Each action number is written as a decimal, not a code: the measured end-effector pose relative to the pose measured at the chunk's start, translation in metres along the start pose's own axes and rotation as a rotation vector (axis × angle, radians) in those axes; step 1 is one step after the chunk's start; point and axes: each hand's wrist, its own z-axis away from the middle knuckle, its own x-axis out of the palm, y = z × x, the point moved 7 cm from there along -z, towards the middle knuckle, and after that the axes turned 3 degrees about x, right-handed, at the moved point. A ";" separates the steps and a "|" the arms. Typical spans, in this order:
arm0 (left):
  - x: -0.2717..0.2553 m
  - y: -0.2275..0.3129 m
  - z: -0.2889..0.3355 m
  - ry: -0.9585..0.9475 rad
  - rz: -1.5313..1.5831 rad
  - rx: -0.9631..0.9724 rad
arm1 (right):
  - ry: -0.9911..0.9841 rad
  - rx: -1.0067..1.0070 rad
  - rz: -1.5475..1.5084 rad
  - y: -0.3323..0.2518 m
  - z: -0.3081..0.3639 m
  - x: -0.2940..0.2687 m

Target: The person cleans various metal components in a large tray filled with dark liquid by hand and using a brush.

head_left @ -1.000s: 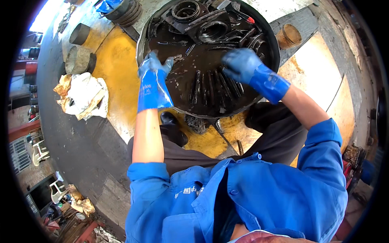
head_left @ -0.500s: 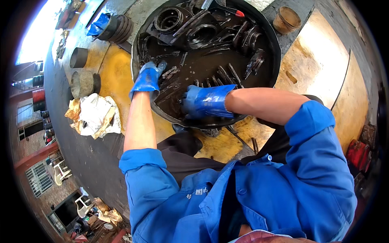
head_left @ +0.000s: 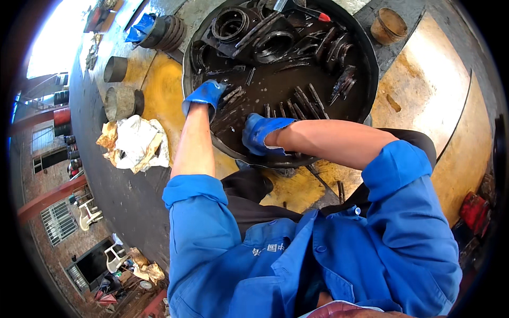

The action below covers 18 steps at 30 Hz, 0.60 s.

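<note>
- The left hand [head_left: 207,94], gloved in blue, is lying over the left side of a round black basin [head_left: 373,87], with its forearm standing nearly straight below it and the wrist pointing up toward the basin's far side.
- The right hand [head_left: 259,133], gloved alike, is sitting low over the basin's near side, below and to the right of the left hand; its elbow is bending outward and the forearm is lying almost level across the near rim.
- Dark strips [head_left: 231,95] are lying just right of the left hand's fingers; whether they are touching the glove is hard to make out.
- A row of slender strips [head_left: 306,102] is fanning out just right of the right hand, the lower ends hiding behind that forearm.
- A small bundle of strips [head_left: 343,85] is lying farther right of the right hand.
- The left fingers are showing only as a dark, foreshortened edge beyond the cuff, so how far they are opening and whether they are holding anything cannot be told.
- The right fingers are disappearing behind the glove's back and against dark liquid [head_left: 313,82]; their spread and any hold cannot be told either.
- Beyond both hands, ring-shaped parts [head_left: 218,33] are blending into one black heap, and a tool with a red-tipped handle [head_left: 322,17] is running out past the top edge.
</note>
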 end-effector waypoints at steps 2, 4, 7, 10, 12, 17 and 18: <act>-0.006 0.008 0.002 0.006 -0.001 -0.026 | 0.142 -0.002 0.007 0.003 0.002 0.005; -0.008 0.007 0.009 -0.009 0.034 -0.118 | 0.228 -0.067 0.113 -0.002 -0.004 0.013; 0.006 -0.020 -0.006 0.006 -0.001 0.004 | 0.196 -0.059 -0.062 0.001 -0.012 0.018; 0.007 -0.004 -0.007 -0.028 -0.037 -0.016 | 0.133 0.056 -0.309 0.021 -0.022 0.035; 0.000 0.013 -0.003 -0.031 -0.065 -0.047 | 0.101 0.084 -0.168 0.024 -0.025 0.045; -0.009 0.007 0.028 0.023 -0.211 -0.057 | -0.002 -0.059 -0.120 0.009 -0.005 0.023; -0.005 0.004 0.024 0.015 -0.183 -0.056 | 0.005 -0.001 -0.214 0.016 -0.008 0.029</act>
